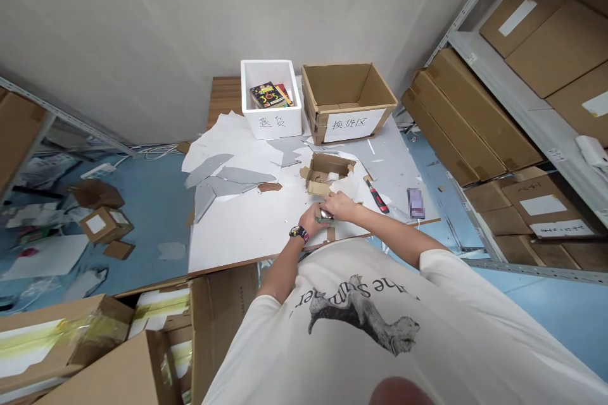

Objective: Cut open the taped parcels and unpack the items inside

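At the near edge of the table [223,95], close to the body: a small shiny item [325,215] with a greenish side, set between the two hands and mostly covered by fingers. Left hand [311,219] curled in from the left, closed about the item's left side; dark patterned watch [299,233] at that wrist. Right hand [340,205] brought across from the right, fingers bent over the item's far side, a little farther from the body than the left hand's hold. Gap between the right fingers narrow; firm pinch or mere contact, cannot tell at this scale, with fingertips partly hidden. Just beyond the hands, a small open carton [331,161], flaps spread, near flap almost at the right fingertips; something whitish inside. Right of the carton, a red-and-black-handled tool [377,196], lying aslant, apart from both hands. Farther right, near the table's right edge, a phone [416,204] with a cable. Over the left half, white sheets [228,139], torn grey paper [247,175] and a small brown scrap [270,187]. Along the back, side by side: a white foam bin [294,131] with books [268,96] inside, and a larger cardboard box [337,83] with a handwritten white label [349,124].
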Demonstrator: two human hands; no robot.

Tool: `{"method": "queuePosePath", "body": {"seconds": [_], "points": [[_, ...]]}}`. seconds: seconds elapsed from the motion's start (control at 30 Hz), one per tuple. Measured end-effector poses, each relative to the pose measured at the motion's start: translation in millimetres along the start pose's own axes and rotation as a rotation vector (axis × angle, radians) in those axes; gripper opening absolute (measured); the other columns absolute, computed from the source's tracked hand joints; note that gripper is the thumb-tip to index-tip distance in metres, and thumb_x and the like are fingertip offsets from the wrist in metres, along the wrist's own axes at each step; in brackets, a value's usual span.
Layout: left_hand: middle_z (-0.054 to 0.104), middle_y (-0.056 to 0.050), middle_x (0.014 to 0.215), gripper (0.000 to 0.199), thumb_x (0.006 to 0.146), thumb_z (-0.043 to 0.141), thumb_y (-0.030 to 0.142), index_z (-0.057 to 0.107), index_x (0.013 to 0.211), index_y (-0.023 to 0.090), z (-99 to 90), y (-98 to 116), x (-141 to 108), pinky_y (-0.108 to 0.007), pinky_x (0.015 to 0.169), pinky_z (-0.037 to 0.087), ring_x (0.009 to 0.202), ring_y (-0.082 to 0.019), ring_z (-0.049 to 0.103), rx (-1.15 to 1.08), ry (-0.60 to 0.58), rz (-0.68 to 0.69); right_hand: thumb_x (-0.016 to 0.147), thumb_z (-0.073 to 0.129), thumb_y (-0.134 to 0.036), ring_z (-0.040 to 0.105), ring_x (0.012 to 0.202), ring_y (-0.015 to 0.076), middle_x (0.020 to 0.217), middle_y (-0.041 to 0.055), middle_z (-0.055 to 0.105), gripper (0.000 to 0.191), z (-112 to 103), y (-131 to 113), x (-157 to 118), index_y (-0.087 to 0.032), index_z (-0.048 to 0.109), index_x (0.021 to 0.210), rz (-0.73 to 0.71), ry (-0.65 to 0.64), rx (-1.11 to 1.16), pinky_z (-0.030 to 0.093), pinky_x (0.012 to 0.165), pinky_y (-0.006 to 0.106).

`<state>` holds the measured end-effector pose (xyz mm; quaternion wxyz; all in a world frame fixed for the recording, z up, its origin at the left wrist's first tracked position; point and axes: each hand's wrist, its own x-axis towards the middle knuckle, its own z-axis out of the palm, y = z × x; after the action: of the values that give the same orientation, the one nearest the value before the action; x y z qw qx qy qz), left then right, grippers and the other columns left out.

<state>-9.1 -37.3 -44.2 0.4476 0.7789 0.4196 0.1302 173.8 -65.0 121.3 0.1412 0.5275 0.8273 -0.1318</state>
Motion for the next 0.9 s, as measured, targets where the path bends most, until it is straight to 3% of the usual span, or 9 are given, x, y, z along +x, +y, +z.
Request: {"method": "queuePosePath", "body": {"seconds": [0.17, 0.37, 0.57, 0.73, 0.83, 0.9], "points": [[0.077, -0.015, 0.131, 0.066, 0.076, 0.101, 0.039, 0.066, 0.129, 0.02, -0.6, 0.4, 2.2, -0.044, 0.1, 0.058, 0.123, -0.037, 0.074, -0.01, 0.01, 0.003, 0.093, 0.081, -0.015, 0.065, 0.121, 0.0333, 0.136, 0.0188, 0.071, 0.027, -11.2, 0.7, 5.7, -0.017, 0.081, 0.12, -0.092, 0.022, 0.032, 0.053, 0.095, 0.039], [0.077, -0.015, 0.132, 0.073, 0.076, 0.1, 0.038, 0.064, 0.137, 0.02, -3.6, 1.9, -0.9, -0.046, 0.1, 0.059, 0.122, -0.039, 0.074, -0.038, 0.021, -0.011, 0.085, 0.086, -0.026, 0.069, 0.103, 0.029, 0.121, 0.012, 0.075, 0.033, -30.7, 16.6, -18.2, -0.02, 0.079, 0.118, -0.051, 0.128, 0.214, 0.049, 0.085, 0.034], [0.075, -0.016, 0.135, 0.073, 0.075, 0.098, 0.032, 0.063, 0.139, 0.022, -7.6, 2.5, 4.3, -0.051, 0.109, 0.058, 0.131, -0.039, 0.071, -0.048, 0.078, 0.026, 0.081, 0.08, -0.03, 0.068, 0.094, 0.0261, 0.104, 0.0044, 0.074, 0.042, -75.7, 39.9, -56.1, -0.025, 0.08, 0.122, 0.081, 0.479, 0.558, 0.051, 0.083, 0.034], [0.074, -0.019, 0.138, 0.084, 0.07, 0.1, 0.035, 0.063, 0.143, 0.02, -13.2, -4.8, -0.1, -0.057, 0.115, 0.056, 0.135, -0.044, 0.069, -0.101, 0.081, 0.049, 0.078, 0.083, -0.032, 0.064, 0.085, 0.0223, 0.091, 0.0009, 0.068, 0.033, -104.9, 59.5, -75.1, -0.025, 0.081, 0.11, 0.175, 0.764, 0.862, 0.054, 0.077, 0.034], [0.07, -0.022, 0.148, 0.097, 0.068, 0.1, 0.041, 0.06, 0.153, 0.018, -32.9, -10.9, -12.6, -0.065, 0.122, 0.051, 0.144, -0.048, 0.063, -0.108, 0.126, 0.082, 0.076, 0.087, -0.036, 0.063, 0.084, 0.0198, 0.094, 0.0007, 0.069, 0.033, -104.8, 69.0, -77.6, -0.024, 0.081, 0.106, 0.275, 0.882, 1.015, 0.057, 0.077, 0.033], [0.068, -0.023, 0.153, 0.09, 0.077, 0.094, 0.05, 0.061, 0.155, 0.02, -55.1, -8.5, -21.6, -0.068, 0.123, 0.05, 0.148, -0.047, 0.062, -0.151, 0.227, 0.031, 0.075, 0.089, -0.04, 0.064, 0.087, 0.0196, 0.1, 0.0014, 0.072, 0.039, -99.1, 73.2, -77.3, -0.024, 0.082, 0.111, 0.332, 0.93, 1.148, 0.059, 0.077, 0.034]]}}
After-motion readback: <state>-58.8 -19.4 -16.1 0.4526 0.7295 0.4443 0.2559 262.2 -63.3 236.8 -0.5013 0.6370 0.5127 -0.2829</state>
